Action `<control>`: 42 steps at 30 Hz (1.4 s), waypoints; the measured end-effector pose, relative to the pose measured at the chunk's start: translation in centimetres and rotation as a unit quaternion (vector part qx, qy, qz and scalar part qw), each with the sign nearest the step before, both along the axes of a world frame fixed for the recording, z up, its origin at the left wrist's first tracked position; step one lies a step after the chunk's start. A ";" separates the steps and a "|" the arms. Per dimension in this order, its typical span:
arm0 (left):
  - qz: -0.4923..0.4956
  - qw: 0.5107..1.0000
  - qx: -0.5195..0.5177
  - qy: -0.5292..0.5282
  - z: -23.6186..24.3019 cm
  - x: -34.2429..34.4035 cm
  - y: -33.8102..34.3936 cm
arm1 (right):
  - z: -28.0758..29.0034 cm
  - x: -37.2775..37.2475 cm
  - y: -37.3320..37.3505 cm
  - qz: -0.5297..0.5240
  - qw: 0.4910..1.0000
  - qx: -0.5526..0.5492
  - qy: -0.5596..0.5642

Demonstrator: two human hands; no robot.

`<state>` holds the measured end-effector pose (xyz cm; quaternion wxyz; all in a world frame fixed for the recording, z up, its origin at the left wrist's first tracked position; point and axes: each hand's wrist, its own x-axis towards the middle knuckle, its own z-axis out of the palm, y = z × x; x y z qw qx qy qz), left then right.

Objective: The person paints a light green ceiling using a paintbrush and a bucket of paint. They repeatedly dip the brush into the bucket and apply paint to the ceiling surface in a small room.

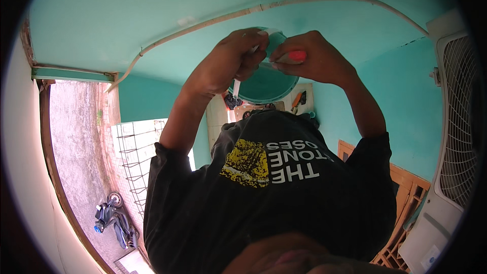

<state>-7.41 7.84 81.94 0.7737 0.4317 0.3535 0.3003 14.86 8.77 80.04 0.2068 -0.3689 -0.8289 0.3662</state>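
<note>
Both of my hands are raised close together in front of a teal-green wall. My left hand (237,61) is closed around a narrow white strip (236,89), whose end sticks out below the fingers; its kind is unclear. In my closed right hand (317,61) is a tool with a red and grey handle (297,56); its working end is hidden. Behind and below the hands shows a round green bucket (266,91), partly covered by my fingers. Whether either hand touches the bucket, I cannot tell.
A pale pipe (213,21) curves along the wall (345,15). At right hangs a white unit with a round grille (456,116). Below the bucket lies an orange-handled tool (296,102). A motorbike (116,220) stands outside at left, beyond a wire grid (133,152); wooden latticework (406,193) is lower right.
</note>
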 end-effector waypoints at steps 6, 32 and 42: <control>0.012 0.999 -0.006 0.035 -0.9 0.1 -0.3 | -2.2 0.8 -1.0 -0.067 0.993 0.045 0.082; 0.026 1.000 -0.007 -0.013 -4.1 0.6 0.4 | -6.5 3.5 -1.3 -0.280 0.919 0.000 0.278; 0.044 0.997 0.044 0.040 -4.9 1.0 -0.4 | -12.7 3.7 -3.1 -0.370 0.805 -0.189 0.424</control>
